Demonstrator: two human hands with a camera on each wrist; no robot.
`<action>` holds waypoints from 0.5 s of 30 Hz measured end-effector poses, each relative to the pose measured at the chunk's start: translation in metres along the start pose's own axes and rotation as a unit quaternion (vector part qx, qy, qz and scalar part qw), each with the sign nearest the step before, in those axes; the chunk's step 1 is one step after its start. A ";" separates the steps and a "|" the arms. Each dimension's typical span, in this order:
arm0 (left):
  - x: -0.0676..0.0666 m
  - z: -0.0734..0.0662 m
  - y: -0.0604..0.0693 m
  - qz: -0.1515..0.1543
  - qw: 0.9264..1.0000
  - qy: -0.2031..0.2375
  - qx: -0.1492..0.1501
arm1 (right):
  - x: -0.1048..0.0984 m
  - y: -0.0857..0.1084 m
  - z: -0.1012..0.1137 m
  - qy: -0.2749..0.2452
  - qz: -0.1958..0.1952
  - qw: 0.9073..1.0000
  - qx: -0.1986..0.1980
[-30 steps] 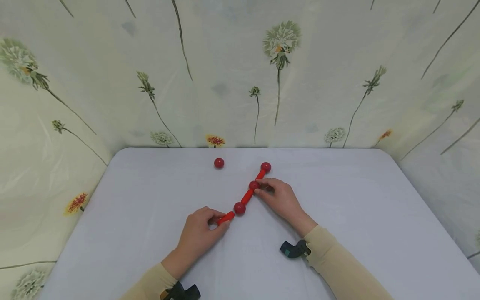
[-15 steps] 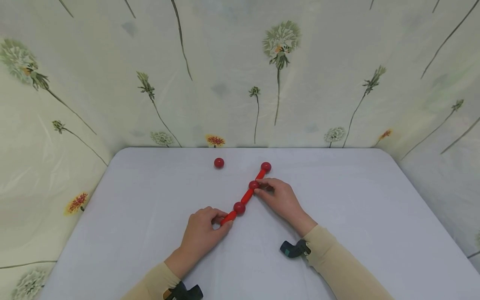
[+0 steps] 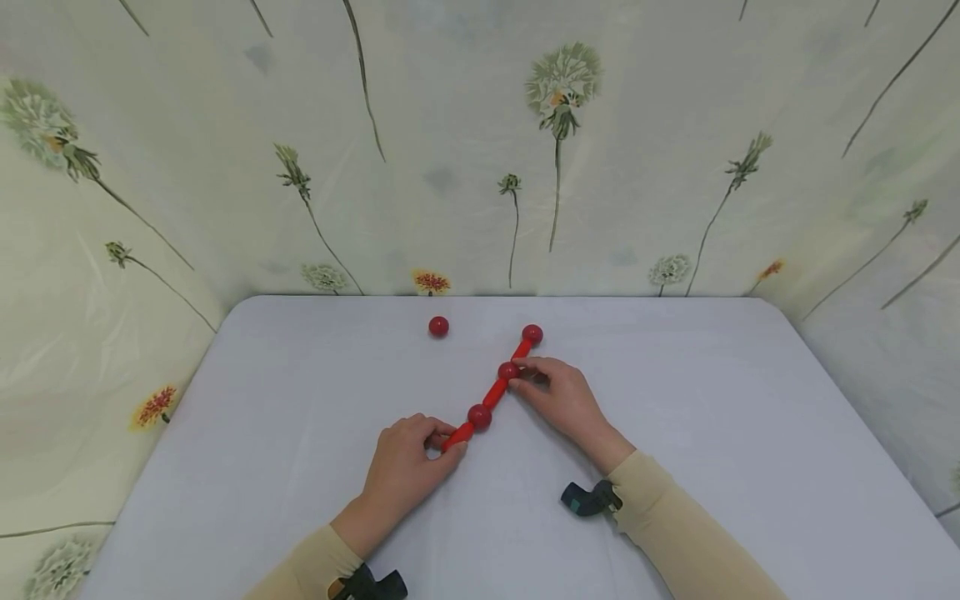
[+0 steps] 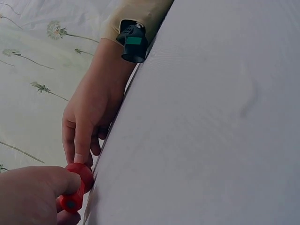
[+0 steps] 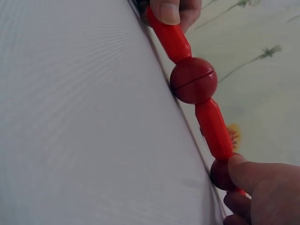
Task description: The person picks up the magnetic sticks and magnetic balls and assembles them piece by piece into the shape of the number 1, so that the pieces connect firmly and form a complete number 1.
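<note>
A slanting chain of dark red balls and brighter red rods lies on the table, its far ball pointing away from me. My left hand pinches the nearest red rod between thumb and fingers. That rod's far tip meets the near ball, which has a dark seam line. From there a second rod runs to the middle ball. Thumb and fingers of my right hand grip this middle ball from the right side. In the left wrist view, the held rod's end shows a grey disc.
One loose red ball sits near the back edge of the white-covered table, left of the chain. Behind the table hangs a floral cloth. Dark wrist cameras are strapped at both sleeves.
My left hand has moved slightly right, bringing its red rod from a small gap up against the near ball. The right hand and the other chain pieces stay in place.
</note>
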State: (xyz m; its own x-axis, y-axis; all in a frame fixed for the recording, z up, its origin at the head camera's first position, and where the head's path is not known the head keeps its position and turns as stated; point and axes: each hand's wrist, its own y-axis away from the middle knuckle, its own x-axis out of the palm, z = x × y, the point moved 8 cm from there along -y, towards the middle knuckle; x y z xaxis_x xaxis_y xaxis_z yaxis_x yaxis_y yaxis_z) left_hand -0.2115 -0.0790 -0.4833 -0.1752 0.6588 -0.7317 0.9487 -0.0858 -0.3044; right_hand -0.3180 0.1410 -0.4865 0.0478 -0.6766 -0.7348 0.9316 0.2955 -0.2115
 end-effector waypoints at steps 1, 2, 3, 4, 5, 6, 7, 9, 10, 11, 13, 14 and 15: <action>0.000 0.000 0.000 -0.001 1.000 -0.001 0.001 | 0.000 0.000 0.000 0.001 0.000 1.000 0.000; 0.000 0.000 0.000 -0.001 1.000 -0.001 0.001 | 0.000 0.001 0.000 0.003 -0.001 1.000 -0.001; 0.000 0.001 0.000 -0.002 1.000 -0.002 0.002 | -0.001 0.002 0.000 0.003 -0.001 1.000 -0.001; 0.000 0.001 0.000 -0.002 1.000 -0.002 0.002 | -0.001 0.002 0.001 0.004 -0.002 1.000 -0.001; 0.000 0.001 0.000 -0.001 1.000 -0.003 0.002 | -0.001 0.003 0.001 0.006 -0.003 1.000 -0.002; 0.001 0.001 0.000 -0.001 1.000 -0.002 0.002 | -0.002 0.004 0.002 0.009 -0.006 1.000 -0.004; 0.001 0.001 0.000 0.000 1.000 -0.003 0.002 | -0.002 0.004 0.003 0.012 -0.009 1.000 -0.006; 0.001 0.001 0.000 0.000 1.000 -0.003 0.003 | -0.003 0.007 0.005 0.012 -0.013 1.000 -0.009; 0.001 0.001 0.000 0.000 1.000 -0.004 0.004 | -0.002 0.008 0.006 0.009 -0.013 1.000 -0.010; 0.001 0.001 0.000 0.000 1.000 -0.003 0.004 | -0.002 0.010 0.008 0.006 -0.013 1.000 -0.012; 0.000 0.001 0.000 -0.001 1.000 -0.002 0.004 | 0.001 0.014 0.011 -0.007 -0.009 1.000 -0.015; 0.000 0.000 0.000 -0.001 1.000 -0.001 0.004 | 0.002 0.016 0.014 -0.016 -0.006 1.000 -0.016; 0.000 0.000 0.000 0.000 1.000 0.000 0.004 | 0.003 0.017 0.016 -0.021 -0.003 1.000 -0.018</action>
State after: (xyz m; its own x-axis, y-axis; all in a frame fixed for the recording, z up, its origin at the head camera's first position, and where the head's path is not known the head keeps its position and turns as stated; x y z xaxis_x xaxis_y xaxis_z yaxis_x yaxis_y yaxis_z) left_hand -0.2114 -0.0793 -0.4832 -0.1758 0.6582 -0.7320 0.9467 -0.0908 -0.3090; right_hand -0.2958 0.1332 -0.4821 0.0575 -0.7067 -0.7051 0.9182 0.3146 -0.2405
